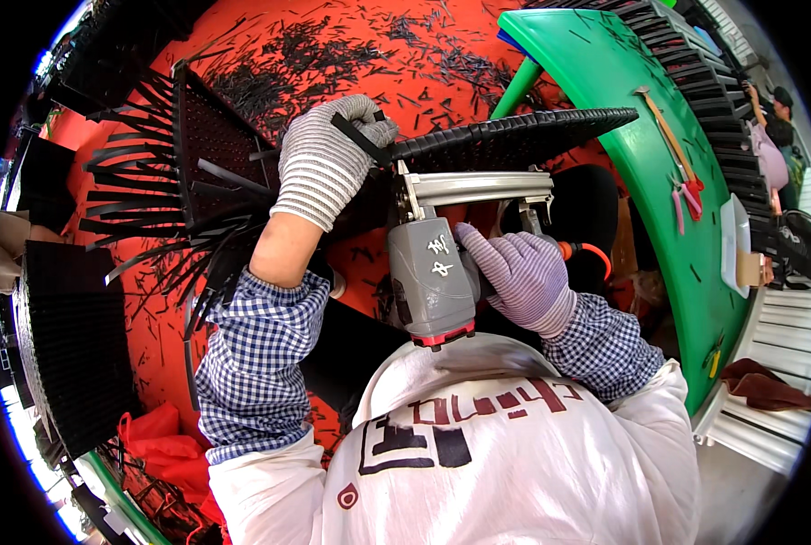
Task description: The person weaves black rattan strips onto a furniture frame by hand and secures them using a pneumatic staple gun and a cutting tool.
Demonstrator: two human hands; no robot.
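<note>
My left hand (325, 162), in a grey-and-white striped glove, is closed on a flat black strip (358, 138) at the end of a black woven piece. That piece has a ribbed edge (514, 129) running right and a woven panel (219, 150) with many loose strip ends fanning out left. My right hand (525, 280), in a purple striped glove, is wrapped around the handle of a grey air stapler (431, 277) with a silver magazine. The stapler's nose is close to the woven edge near my left hand; whether they touch, I cannot tell.
An orange hose (596, 254) shows behind my right hand. To the right curves a green table (637, 136) bearing a hammer (667, 132), pink-handled pliers (680, 207) and a white tray (734, 245). Black strip scraps litter the red floor (423, 91). Another person (771, 154) is at far right.
</note>
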